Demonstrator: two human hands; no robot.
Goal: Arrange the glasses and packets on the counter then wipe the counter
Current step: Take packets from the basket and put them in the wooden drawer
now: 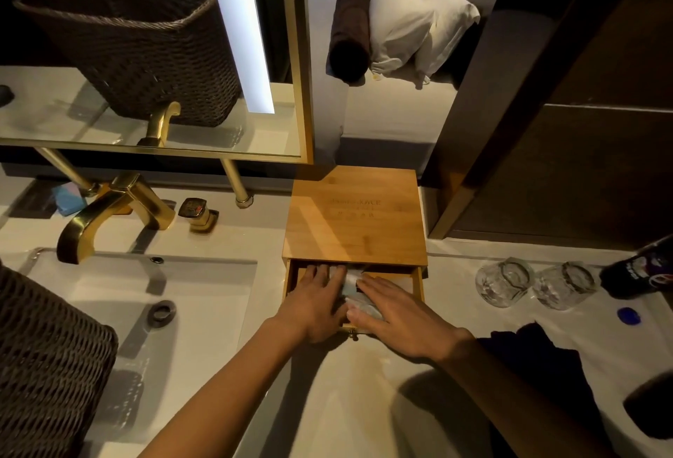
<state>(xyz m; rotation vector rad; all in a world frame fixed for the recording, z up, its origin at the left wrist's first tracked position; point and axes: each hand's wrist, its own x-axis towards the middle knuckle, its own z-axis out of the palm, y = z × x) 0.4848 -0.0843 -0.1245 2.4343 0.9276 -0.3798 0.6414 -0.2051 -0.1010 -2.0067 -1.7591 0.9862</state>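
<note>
White counter [327,403] ran full width, sink basin [145,297] sunk in left of the wooden box [355,217], gold faucet [109,213] behind the basin. Wicker basket [47,355] sat at the near-left corner, far left of the box. Box stood at the back of the counter, its drawer [291,282] pulled out toward the camera. Dark cloth [539,348] lay on the counter right of the box, near side. Dark bottle [641,271] lay tilted far right of the box. Two glasses [504,281] stood upside down just right of the box, side by side, possibly touching. Left hand [317,304] was flat, fingers spread, palm down in the drawer's left half. Right hand [397,319] was flat, fingers extended, pressing on the packets [355,291] in the drawer. Neither hand was gripping. Blue cap [628,315] lay right of the glasses.
</note>
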